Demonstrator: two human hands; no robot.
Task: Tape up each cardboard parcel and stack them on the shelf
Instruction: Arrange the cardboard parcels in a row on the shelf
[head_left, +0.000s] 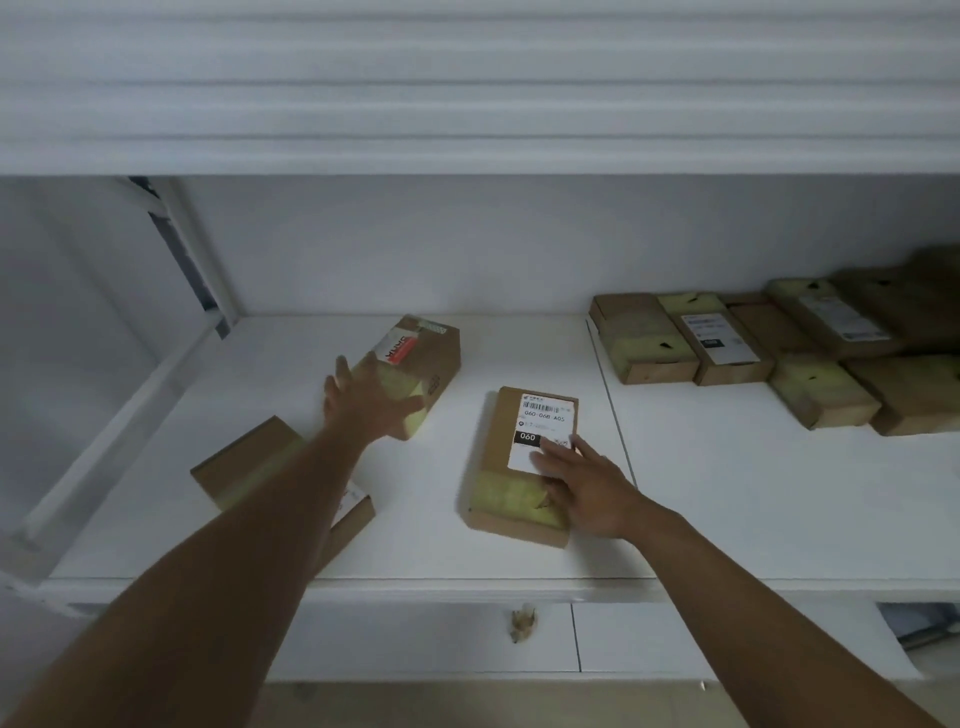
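Three taped cardboard parcels lie on the white shelf (727, 499). My left hand (369, 397) rests with spread fingers on the near end of the far parcel (426, 358), which carries a red and white label. My right hand (582, 483) lies flat, fingers straight, on the right side of the middle parcel (519, 467), partly covering its white barcode label. A third parcel (244, 462) sits at the front left, half hidden under my left forearm. Yellowish tape bands cross all three.
Several more taped parcels (779, 343) are packed together at the back right of the shelf. An upper shelf board (467, 150) hangs overhead. The shelf's left side wall (104, 415) slants close to the front-left parcel. A small knob (522, 623) sits on the drawer front below.
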